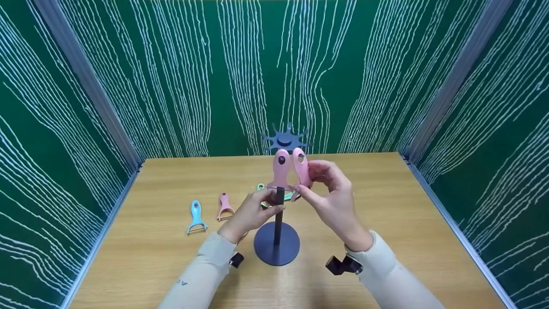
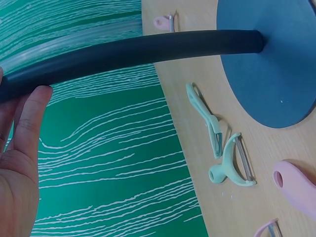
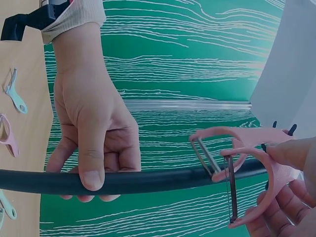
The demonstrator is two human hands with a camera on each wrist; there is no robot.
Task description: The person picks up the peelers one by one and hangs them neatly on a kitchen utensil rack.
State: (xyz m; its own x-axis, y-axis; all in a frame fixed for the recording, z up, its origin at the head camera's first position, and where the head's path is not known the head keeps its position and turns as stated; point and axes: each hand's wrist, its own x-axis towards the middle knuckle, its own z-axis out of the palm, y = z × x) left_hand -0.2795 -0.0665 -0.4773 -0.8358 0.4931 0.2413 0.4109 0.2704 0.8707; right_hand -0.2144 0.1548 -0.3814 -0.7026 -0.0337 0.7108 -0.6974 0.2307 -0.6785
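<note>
A dark stand has a round base [image 1: 288, 249], an upright pole [image 3: 143, 182] and a star-shaped ring of hooks [image 1: 285, 140] on top. My left hand [image 1: 252, 213] grips the pole below the hooks, its thumb and fingers on either side. In my right hand [image 1: 336, 201] a pink peeler [image 3: 270, 190] is pinched, held upright with its handle hole close to the hooks; whether a hook passes through it I cannot tell. Just left of it a second pink peeler [image 1: 281, 171] hangs at the hooks, blade end down.
On the wooden table [image 1: 386, 223] lie a blue peeler [image 1: 196, 214] and a pink peeler [image 1: 224, 204] to the left. Two green peelers [image 2: 203, 113] lie near the base in the left wrist view. Green walls with white lines [image 1: 240, 64] enclose the table.
</note>
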